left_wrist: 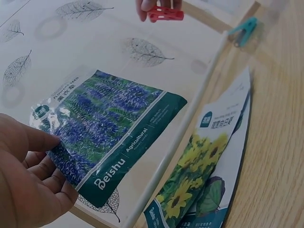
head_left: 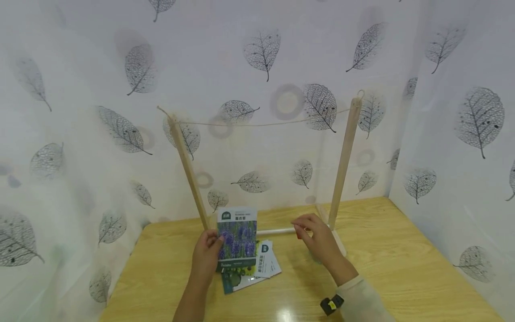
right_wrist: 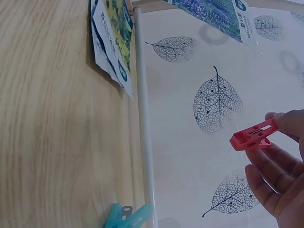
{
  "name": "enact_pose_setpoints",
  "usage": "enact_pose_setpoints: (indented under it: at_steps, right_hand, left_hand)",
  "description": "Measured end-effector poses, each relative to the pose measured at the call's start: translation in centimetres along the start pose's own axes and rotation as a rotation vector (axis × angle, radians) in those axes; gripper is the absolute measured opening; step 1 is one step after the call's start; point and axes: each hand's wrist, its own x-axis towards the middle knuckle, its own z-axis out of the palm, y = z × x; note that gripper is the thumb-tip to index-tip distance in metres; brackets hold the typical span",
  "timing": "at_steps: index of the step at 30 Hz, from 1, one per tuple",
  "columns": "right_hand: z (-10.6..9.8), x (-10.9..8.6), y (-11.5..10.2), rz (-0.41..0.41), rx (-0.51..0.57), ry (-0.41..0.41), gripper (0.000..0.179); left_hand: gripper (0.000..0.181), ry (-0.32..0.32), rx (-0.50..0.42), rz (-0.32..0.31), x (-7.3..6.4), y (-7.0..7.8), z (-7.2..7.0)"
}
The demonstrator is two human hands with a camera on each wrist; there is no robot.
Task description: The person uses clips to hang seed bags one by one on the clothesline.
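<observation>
My left hand point(head_left: 206, 256) pinches a lavender seed packet point(head_left: 237, 237) by its left edge, thumb on the printed front. In the left wrist view the packet point(left_wrist: 109, 128) is held up, its purple flowers and green "Beishu" band showing. A red clothespin point(right_wrist: 251, 137) sits between the thumb and fingers of my right hand point(right_wrist: 285, 166), off to the right of the packet. In the head view the right hand point(head_left: 318, 238) mostly covers that clothespin. Below the lavender packet, a yellow-flower seed packet point(left_wrist: 194, 166) lies on another packet on the table.
A wooden frame stands behind the hands, with a left post point(head_left: 187, 165), a right post point(head_left: 345, 165) and a string point(head_left: 257, 125) tied between their tops. A white rod point(head_left: 275, 231) joins the posts low down. A teal clothespin point(left_wrist: 243, 32) lies on the wooden table point(head_left: 402, 268).
</observation>
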Motion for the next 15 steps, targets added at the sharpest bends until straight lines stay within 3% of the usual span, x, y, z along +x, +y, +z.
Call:
enact_pose_setpoints:
  at_steps: [15]
  right_hand:
    - [-0.9,0.61,-0.37,-0.039,-0.024,0.005,0.021]
  left_hand:
    - [0.024,0.014,0.01,0.044,0.05,0.47,0.24]
